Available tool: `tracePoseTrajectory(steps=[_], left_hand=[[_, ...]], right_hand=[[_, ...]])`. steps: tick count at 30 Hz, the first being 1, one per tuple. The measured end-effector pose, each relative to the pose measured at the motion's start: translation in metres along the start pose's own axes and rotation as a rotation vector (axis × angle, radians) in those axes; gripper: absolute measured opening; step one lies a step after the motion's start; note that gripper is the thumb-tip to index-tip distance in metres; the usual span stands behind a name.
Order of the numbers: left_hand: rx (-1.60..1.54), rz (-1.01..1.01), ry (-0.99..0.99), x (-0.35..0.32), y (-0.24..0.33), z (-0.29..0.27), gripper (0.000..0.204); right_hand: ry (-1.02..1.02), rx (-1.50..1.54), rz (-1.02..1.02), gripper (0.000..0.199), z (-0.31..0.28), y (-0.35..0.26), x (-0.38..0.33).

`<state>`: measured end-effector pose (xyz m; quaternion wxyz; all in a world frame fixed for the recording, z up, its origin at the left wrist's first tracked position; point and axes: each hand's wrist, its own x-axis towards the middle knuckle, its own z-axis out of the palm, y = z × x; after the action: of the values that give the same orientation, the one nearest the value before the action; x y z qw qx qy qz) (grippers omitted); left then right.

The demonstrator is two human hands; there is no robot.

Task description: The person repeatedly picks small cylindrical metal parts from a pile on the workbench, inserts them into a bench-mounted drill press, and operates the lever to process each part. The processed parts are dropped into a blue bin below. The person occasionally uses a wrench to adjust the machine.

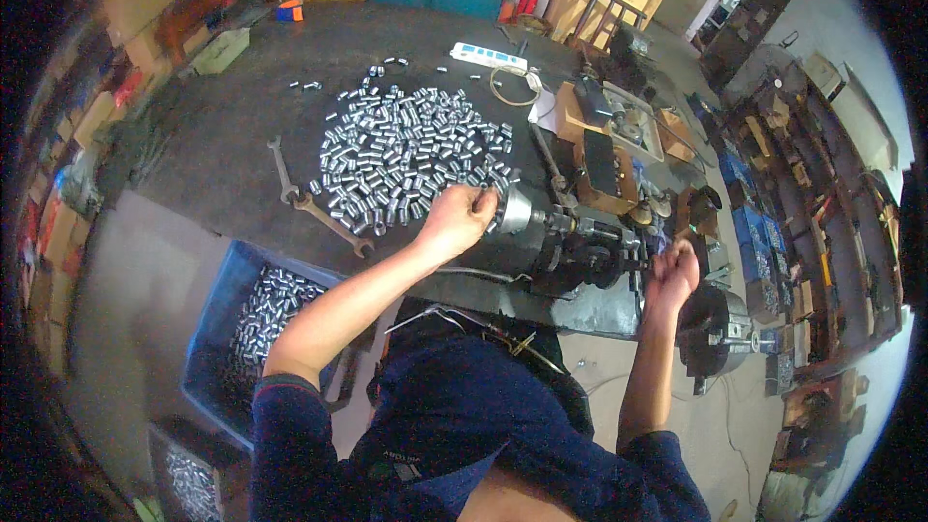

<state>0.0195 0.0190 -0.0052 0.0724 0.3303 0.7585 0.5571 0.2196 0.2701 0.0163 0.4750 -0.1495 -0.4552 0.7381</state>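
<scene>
My left hand (459, 220) is closed in a pinch at the near right edge of a heap of small shiny metal sleeves (406, 150). Its fingertips meet beside the silver cone-shaped head (516, 210) of a small dark bench machine (590, 256); whatever they pinch is hidden. At the machine's right end my right hand (674, 274) has its fingers curled. What lies inside that grip cannot be made out.
Two open-ended wrenches lie left of the heap, one silver (281, 170), one brownish (333, 224). A blue bin (208, 333) of metal sleeves stands below the table's left front edge. Behind the machine are a power strip (489, 57) and a cardboard box (606, 195). Shelves (822, 222) line the right.
</scene>
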Motion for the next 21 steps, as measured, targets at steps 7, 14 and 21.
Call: tracePoseTrajectory(steps=[7,14,21], left_hand=[[-0.103,-0.127,-0.034,-0.003,0.008,-0.007,0.038],[-0.505,-0.181,-0.24,-0.005,0.014,-0.023,0.024],[-0.781,-0.125,-0.238,-0.043,-0.01,-0.045,0.022]], right_hand=[[0.152,-0.102,0.265,0.016,-0.051,0.049,-0.029],[0.016,-0.497,-0.107,0.02,-0.054,0.109,0.084],[0.037,0.06,0.051,0.015,-0.005,-0.003,-0.017]])
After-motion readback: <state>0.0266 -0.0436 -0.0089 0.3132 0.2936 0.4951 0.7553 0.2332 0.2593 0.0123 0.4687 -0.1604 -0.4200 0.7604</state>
